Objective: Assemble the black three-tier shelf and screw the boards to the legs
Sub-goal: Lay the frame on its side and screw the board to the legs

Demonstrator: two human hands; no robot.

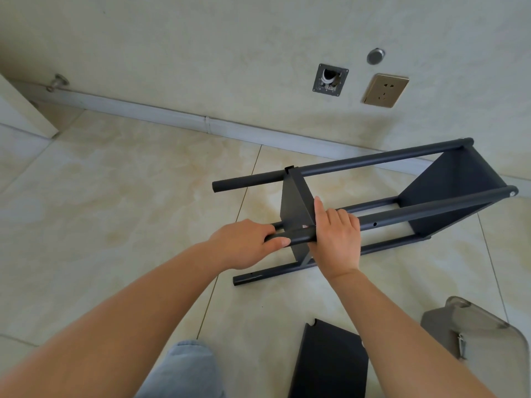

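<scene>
**Shelf frame on its side, both hands at the middle board**

The black shelf frame (pixel 373 202) lies on its side on the tiled floor (pixel 115 182), close to the wall's baseboard (pixel 172 113). Four round legs run lengthwise. One board (pixel 454 185) sits at the frame's far right end, and a second, middle board (pixel 296 199) stands upright between the legs partway along.

The left hand (pixel 244 244) curls round the free end of the nearest upper leg (pixel 425 209), just left of the middle board, thumb lying along the tube. The right hand (pixel 337 237) rests on the same leg right at the middle board, its index finger stretched up along the board's edge and the other fingers bent over the tube. A small hole shows in this leg just right of that hand.

A loose third board (pixel 330 363) lies flat on the floor nearer the person than the frame, beside a knee in light denim (pixel 184 369). Right of that board sits a grey case (pixel 477 337) with a metal clasp.

On the wall above the frame are a brass-coloured power socket (pixel 385 90), an open junction box (pixel 330 79) and a round metal cap (pixel 375 56). Far left of the frame, a door stop (pixel 57 82) sticks out near a white door edge.
</scene>
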